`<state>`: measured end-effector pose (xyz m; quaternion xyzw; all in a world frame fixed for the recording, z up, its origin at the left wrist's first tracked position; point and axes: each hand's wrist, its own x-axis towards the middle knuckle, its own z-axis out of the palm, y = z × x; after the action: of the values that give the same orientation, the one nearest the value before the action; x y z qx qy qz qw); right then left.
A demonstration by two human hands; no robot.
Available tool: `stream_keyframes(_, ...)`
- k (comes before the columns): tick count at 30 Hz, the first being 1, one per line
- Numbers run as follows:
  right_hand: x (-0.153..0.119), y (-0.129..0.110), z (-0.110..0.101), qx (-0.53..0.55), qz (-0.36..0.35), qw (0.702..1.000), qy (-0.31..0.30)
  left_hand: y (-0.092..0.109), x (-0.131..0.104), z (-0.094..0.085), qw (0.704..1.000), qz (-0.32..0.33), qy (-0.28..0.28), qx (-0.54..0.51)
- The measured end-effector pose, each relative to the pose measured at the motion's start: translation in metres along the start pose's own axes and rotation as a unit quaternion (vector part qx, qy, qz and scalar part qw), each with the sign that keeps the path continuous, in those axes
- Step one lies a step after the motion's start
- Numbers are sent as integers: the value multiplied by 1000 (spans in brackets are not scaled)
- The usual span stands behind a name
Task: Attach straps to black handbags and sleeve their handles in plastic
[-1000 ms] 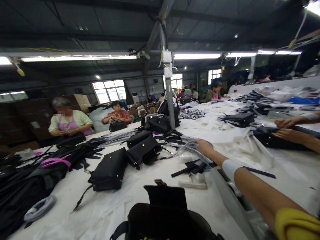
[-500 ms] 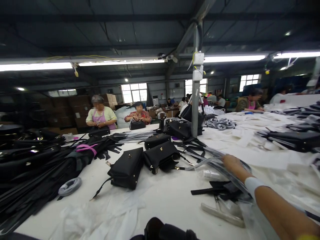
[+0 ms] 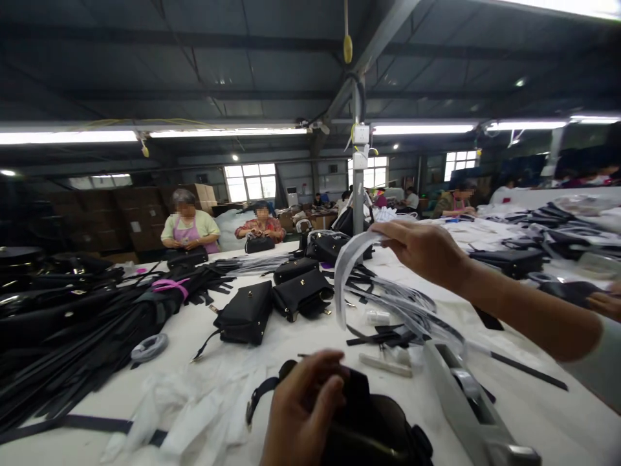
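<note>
My right hand (image 3: 412,249), raised at the right of centre, is closed on a plastic-wrapped strap (image 3: 345,275) that curves down to the left. My left hand (image 3: 310,401) is low in the middle, fingers curled with a gap to the thumb, over a black bag (image 3: 373,421). Whether it touches the bag I cannot tell. More wrapped straps (image 3: 402,301) lie under my right forearm. A tape dispenser (image 3: 466,401) stands to the right of the near bag.
Several black bags (image 3: 246,314) sit on the white table (image 3: 204,388). Black straps (image 3: 97,336) are heaped on the left, beside a coiled strap (image 3: 149,347). A metal post (image 3: 358,194) rises at the back. People work across the table; another person's hand (image 3: 606,301) shows far right.
My right hand has risen from the strap bundle with a wrapped strap. My left hand has come into view over the near bag. The view has shifted, bringing the tape dispenser into view.
</note>
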<state>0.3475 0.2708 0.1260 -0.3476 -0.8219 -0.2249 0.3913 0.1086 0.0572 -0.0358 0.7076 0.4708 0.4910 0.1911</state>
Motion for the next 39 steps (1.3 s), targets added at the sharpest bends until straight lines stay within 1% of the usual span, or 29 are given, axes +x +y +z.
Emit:
stream_keyframes(1, -9, -19, -17, -10, -45, 999, 14, 8, 7, -1, 998, -20, 46, -38)
stream_keyframes(2, -20, -37, -32, -22, -78, 996, 25, 16, 15, -3, 993, -19, 98, -57)
stream_keyframes(3, -31, -53, -46, -32, -109, 993, 36, 25, 22, -3, 988, 0, 140, -59)
stream_keyframes(4, -42, -68, -57, -35, -135, 989, 44, 35, 29, -4, 987, 23, 152, -54)
stream_keyframes(5, -53, -80, -67, -32, -159, 985, 53, 44, 35, -4, 988, 43, 135, -54)
stream_keyframes(6, -62, -89, -75, -23, -180, 982, 60, 52, 41, -4, 993, 52, 88, -65)
stream_keyframes(7, -72, -95, -81, -12, -193, 979, 62, 59, 46, -5, 995, 50, 31, -82)
stream_keyframes(8, -80, -98, -85, 1, -196, 979, 62, 65, 51, -6, 994, 44, -18, -101)
stream_keyframes(9, -88, -98, -88, 14, -184, 981, 55, 70, 54, -9, 991, 40, -50, -114)
stream_keyframes(10, -95, -96, -91, 28, -159, 986, 46, 74, 58, -13, 991, 46, -55, -112)
stream_keyframes(11, -102, -91, -92, 45, -120, 991, 33, 78, 60, -21, 993, 64, -39, -88)
stream_keyframes(12, -109, -86, -94, 68, -72, 995, 19, 81, 63, -31, 994, 97, -10, -47)
stream_keyframes(13, -115, -80, -95, 97, -22, 995, 7, 85, 64, -44, 990, 142, 22, 8)
stream_keyframes(14, -121, -75, -96, 132, 26, 991, -6, 89, 64, -58, 978, 191, 45, 74)
stream_keyframes(16, -130, -70, -99, 216, 100, 970, -41, 99, 60, -89, 933, 284, 70, 207)
stream_keyframes(17, -134, -69, -100, 265, 124, 954, -66, 104, 56, -104, 907, 317, 74, 268)
stream_keyframes(18, -137, -71, -101, 318, 139, 933, -100, 107, 50, -117, 881, 337, 76, 322)
stream_keyframes(19, -140, -75, -102, 372, 147, 906, -142, 110, 43, -128, 862, 342, 75, 368)
stream_keyframes(20, -143, -79, -101, 425, 145, 873, -189, 112, 35, -137, 849, 334, 74, 402)
stream_keyframes(21, -146, -84, -100, 473, 138, 838, -235, 112, 27, -145, 845, 317, 71, 425)
stream_keyframes(22, -149, -89, -96, 512, 129, 804, -274, 111, 18, -151, 848, 291, 62, 439)
stream_keyframes(23, -152, -93, -92, 542, 122, 774, -303, 108, 10, -157, 856, 257, 45, 446)
stream_keyframes(24, -156, -97, -85, 562, 119, 752, -322, 105, 1, -162, 869, 218, 21, 444)
stream_keyframes(25, -160, -100, -78, 574, 124, 738, -332, 102, -8, -166, 883, 173, -8, 436)
stream_keyframes(28, -172, -106, -52, 580, 153, 721, -347, 92, -34, -181, 917, 28, -98, 386)
stream_keyframes(30, -179, -107, -36, 583, 164, 710, -359, 88, -48, -190, 924, -54, -133, 354)
stream_keyframes(32, -185, -107, -24, 587, 162, 702, -369, 87, -60, -199, 924, -116, -151, 333)
stream_keyframes(35, -188, -107, -13, 581, 154, 702, -381, 86, -71, -208, 921, -169, -170, 309)
stream_keyframes(39, -187, -112, -10, 575, 153, 703, -390, 82, -77, -210, 916, -200, -205, 282)
